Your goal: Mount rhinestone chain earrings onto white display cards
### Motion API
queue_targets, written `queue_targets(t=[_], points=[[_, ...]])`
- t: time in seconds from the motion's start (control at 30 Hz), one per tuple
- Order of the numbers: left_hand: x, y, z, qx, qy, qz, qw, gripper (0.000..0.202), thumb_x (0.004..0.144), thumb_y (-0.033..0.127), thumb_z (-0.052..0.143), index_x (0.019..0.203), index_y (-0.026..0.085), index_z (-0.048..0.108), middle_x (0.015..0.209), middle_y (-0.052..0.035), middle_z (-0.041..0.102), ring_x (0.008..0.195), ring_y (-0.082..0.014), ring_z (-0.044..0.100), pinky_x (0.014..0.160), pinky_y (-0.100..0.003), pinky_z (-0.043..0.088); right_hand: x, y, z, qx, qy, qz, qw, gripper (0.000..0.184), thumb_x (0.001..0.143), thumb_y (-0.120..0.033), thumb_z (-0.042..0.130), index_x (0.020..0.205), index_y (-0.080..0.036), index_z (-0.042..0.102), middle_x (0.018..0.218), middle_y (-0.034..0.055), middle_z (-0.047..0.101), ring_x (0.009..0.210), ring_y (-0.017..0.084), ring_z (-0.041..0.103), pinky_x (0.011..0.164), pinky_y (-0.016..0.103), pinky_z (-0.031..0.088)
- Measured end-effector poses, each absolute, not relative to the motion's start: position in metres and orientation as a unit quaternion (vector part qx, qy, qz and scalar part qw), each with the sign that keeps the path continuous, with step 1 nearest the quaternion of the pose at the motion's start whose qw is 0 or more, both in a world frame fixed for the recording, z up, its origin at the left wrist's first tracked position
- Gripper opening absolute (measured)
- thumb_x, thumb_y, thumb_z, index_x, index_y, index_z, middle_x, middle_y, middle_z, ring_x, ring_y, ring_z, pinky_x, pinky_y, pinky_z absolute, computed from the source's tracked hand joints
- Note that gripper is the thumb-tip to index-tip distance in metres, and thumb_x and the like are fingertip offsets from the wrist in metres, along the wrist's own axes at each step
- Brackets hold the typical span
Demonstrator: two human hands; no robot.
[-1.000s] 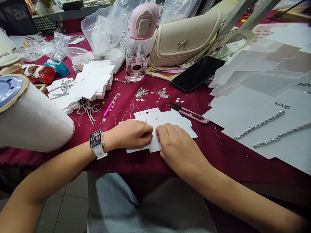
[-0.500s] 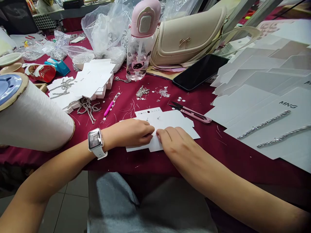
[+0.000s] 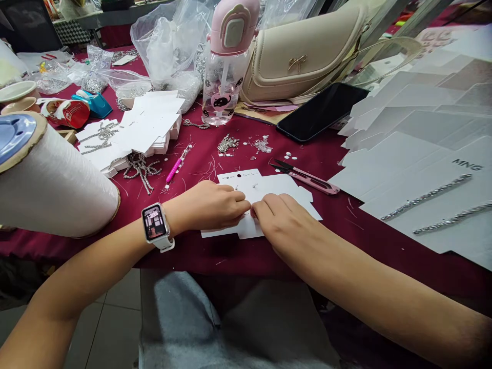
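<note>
My left hand (image 3: 210,207), with a white smartwatch (image 3: 157,226) on its wrist, rests on a small stack of white cards (image 3: 269,189) lying on the dark red tablecloth (image 3: 357,246). Its fingers are curled and pinched together at the tips. My right hand (image 3: 282,220) lies beside it on the same cards, fingers also curled, fingertips meeting those of the left. What they pinch is too small to make out. Pink thread snips (image 3: 307,178) lie just beyond the cards.
A big white thread spool (image 3: 54,184) lies at left. Behind it are stacked cards with silver chains (image 3: 140,169), a pink tool (image 3: 176,165), a pink-capped bottle (image 3: 225,66), a beige handbag (image 3: 303,51) and a black phone (image 3: 323,110). Large white cards with rhinestone strips (image 3: 426,195) fill the right.
Both hands have stayed on the cards, with their fingertips drawing closer until they meet. The view has shifted slightly.
</note>
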State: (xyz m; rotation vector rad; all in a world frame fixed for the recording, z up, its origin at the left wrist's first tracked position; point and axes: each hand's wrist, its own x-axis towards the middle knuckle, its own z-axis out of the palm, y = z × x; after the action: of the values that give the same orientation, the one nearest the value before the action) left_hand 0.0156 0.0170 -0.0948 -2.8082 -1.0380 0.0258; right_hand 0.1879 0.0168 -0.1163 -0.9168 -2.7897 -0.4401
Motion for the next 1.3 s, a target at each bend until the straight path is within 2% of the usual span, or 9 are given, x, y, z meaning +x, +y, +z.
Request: queue_targets(t=[0.23,0.43,0.6,0.73,0.87,1.03,1.3], points=[[0.016,0.017,-0.1,-0.932,-0.357,0.001,0.066,0.018,0.084,0.024,0.038,0.078,0.016,0.052,0.075,-0.0007,0.059,0.067,-0.0131,0.054,0.049,-0.028,0.032,0.19,0.022,-0.122,-0.296,-0.944,-0.094,0.108,0.013,0.07,-0.005,0.037,0.071,-0.014,0.047,0.069,0.0077,0.046,0.063,0.019,0.04,0.058,0.029,0.033],[0.014,0.018,-0.103,-0.931,-0.359,-0.012,0.064,0.018,0.083,0.027,0.039,0.076,0.016,0.051,0.074,-0.001,0.059,0.065,-0.013,0.055,0.047,-0.027,0.029,0.189,0.033,-0.124,-0.226,-0.952,-0.134,0.157,0.021,0.08,-0.01,0.036,0.063,-0.016,0.048,0.059,0.0047,0.044,0.058,0.018,0.039,0.058,0.03,0.032],[0.014,0.018,-0.103,-0.931,-0.361,-0.01,0.058,0.019,0.083,0.026,0.038,0.074,0.016,0.051,0.073,-0.0015,0.059,0.065,-0.0129,0.055,0.047,-0.027,0.028,0.201,0.047,-0.123,-0.135,-0.979,-0.082,0.127,0.02,0.084,-0.015,0.038,0.069,-0.015,0.051,0.066,0.0045,0.048,0.063,0.017,0.042,0.061,0.03,0.034],[0.014,0.019,-0.102,-0.935,-0.35,-0.011,0.05,0.018,0.084,0.025,0.038,0.074,0.016,0.051,0.073,-0.0019,0.059,0.066,-0.013,0.054,0.048,-0.026,0.028,0.207,0.053,-0.117,-0.117,-0.987,0.001,0.107,0.015,0.083,-0.011,0.042,0.072,-0.015,0.052,0.069,0.0033,0.05,0.064,0.015,0.043,0.061,0.027,0.036],[0.014,0.02,-0.101,-0.937,-0.347,-0.009,0.047,0.018,0.084,0.025,0.038,0.075,0.016,0.051,0.075,-0.002,0.059,0.066,-0.0125,0.054,0.049,-0.026,0.029,0.205,0.051,-0.109,-0.114,-0.983,-0.012,0.14,0.015,0.082,-0.008,0.043,0.072,-0.014,0.053,0.07,0.0046,0.053,0.065,0.016,0.046,0.061,0.029,0.038],[0.013,0.02,-0.1,-0.938,-0.343,-0.002,0.047,0.018,0.084,0.026,0.038,0.077,0.016,0.051,0.075,-0.0019,0.059,0.067,-0.0121,0.054,0.05,-0.025,0.03,0.203,0.043,-0.109,-0.144,-0.967,0.004,0.21,0.016,0.083,-0.012,0.043,0.073,-0.013,0.055,0.072,0.0057,0.056,0.068,0.017,0.05,0.064,0.029,0.041],[0.018,0.018,-0.097,-0.935,-0.347,0.006,0.07,0.02,0.084,0.024,0.038,0.074,0.016,0.054,0.071,-0.0012,0.059,0.063,-0.0126,0.055,0.051,-0.026,0.03,0.202,0.044,-0.118,-0.182,-0.958,0.053,0.217,0.014,0.083,-0.015,0.043,0.076,-0.014,0.055,0.074,0.0069,0.057,0.071,0.017,0.052,0.065,0.03,0.044]])
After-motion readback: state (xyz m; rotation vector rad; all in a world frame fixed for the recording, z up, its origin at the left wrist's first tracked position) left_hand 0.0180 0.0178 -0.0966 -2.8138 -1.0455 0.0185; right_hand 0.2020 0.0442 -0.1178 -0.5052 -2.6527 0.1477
